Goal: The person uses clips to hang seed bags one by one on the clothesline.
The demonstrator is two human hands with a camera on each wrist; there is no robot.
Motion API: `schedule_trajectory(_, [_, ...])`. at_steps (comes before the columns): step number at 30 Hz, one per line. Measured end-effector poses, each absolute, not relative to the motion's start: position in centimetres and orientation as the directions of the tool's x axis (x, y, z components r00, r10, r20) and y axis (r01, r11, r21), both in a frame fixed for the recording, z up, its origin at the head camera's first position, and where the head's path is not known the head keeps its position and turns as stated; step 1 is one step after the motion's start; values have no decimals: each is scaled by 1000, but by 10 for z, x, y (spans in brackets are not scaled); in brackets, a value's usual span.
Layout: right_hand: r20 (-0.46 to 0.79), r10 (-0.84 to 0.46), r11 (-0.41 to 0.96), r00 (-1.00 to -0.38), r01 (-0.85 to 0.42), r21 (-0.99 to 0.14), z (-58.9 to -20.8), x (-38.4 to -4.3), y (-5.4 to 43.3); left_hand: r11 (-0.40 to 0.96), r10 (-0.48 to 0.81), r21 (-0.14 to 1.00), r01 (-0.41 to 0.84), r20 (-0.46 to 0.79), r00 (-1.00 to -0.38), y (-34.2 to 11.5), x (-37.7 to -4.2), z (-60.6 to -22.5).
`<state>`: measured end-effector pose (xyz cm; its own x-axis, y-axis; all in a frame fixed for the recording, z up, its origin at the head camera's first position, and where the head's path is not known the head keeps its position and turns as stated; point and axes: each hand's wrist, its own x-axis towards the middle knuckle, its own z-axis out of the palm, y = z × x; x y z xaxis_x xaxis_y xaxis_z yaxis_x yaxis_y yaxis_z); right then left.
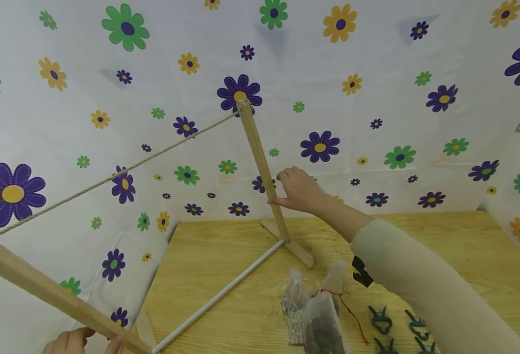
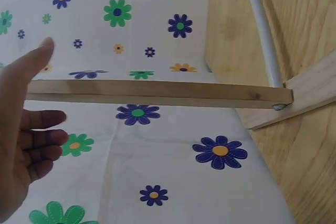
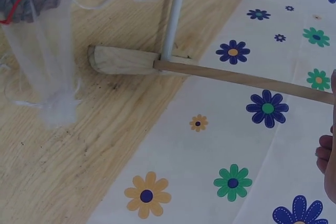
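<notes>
A wooden frame stands on the table, with a far post and a near post. A rope runs between the post tops, and a white rod joins them low down. My right hand is at the far post, its thumb touching the wood and its fingers loosely bent beside it. At the near post is my left hand. The left wrist view shows this hand's thumb and relaxed fingers spread on either side of the post. The right wrist view catches only a few right fingers.
Sheer bags of dark contents, one tied with red cord, lie on the table right of the rod. Several green clips and a black item lie near the right sleeve. Flower-printed cloth hangs behind.
</notes>
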<state>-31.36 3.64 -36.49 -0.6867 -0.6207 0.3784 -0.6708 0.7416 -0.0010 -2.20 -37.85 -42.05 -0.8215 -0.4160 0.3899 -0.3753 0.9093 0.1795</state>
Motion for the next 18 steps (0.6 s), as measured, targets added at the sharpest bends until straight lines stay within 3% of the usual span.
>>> schedule_trajectory(5, [449, -604, 742, -659, -670, 15, -361, -316, 28, 916, -402, 138, -378, 350, -846, -378, -37, -407])
schedule_trajectory(14, [316, -554, 781, -770, -612, -123, -359, -318, 18, 936, -351, 81, -341, 233, -907, -383, -47, -400])
schedule_trajectory(18, [286, -550, 778, -785, -605, -167, -363, -320, 14, 948, -319, 99, -303, 335, -887, -382, -46, -408])
